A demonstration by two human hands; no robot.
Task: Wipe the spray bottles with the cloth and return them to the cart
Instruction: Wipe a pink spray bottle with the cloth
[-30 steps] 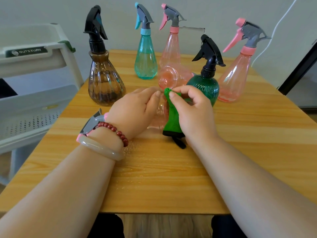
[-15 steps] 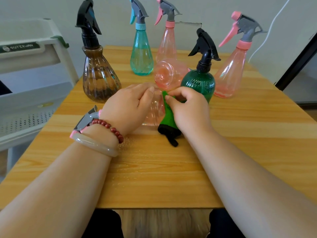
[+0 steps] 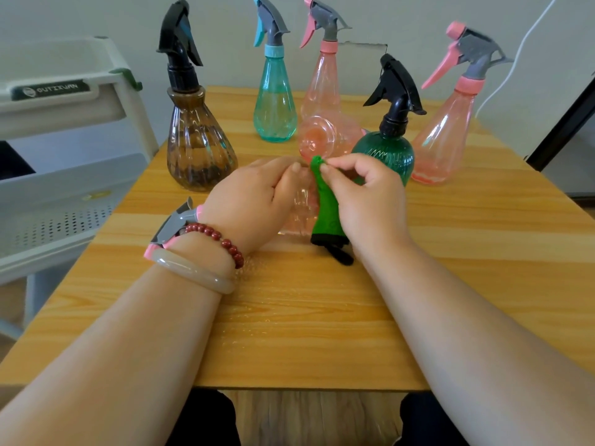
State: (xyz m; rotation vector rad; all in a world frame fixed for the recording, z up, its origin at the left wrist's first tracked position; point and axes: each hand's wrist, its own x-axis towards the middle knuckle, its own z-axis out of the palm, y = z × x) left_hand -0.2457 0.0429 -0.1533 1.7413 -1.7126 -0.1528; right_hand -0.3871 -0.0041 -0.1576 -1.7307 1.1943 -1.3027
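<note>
A clear pink spray bottle (image 3: 325,140) lies on its side on the wooden table (image 3: 322,317), base away from me, its grey and pink trigger head (image 3: 175,225) poking out under my left wrist. My left hand (image 3: 254,201) grips the bottle's body. My right hand (image 3: 367,201) pinches a green cloth (image 3: 325,204) with a black edge against the bottle. Standing behind are a brown bottle (image 3: 196,146), a teal bottle (image 3: 273,104), a pink bottle (image 3: 322,82), a dark green bottle (image 3: 391,149) and another pink bottle (image 3: 447,136).
A white cart (image 3: 58,156) with perforated shelves stands against the table's left edge. A white cable (image 3: 521,53) hangs on the wall at the right. Water droplets spot the table near my left wrist.
Both hands stay on the lying pink bottle; my right hand has shifted the cloth slightly along it. The view moved a little closer.
</note>
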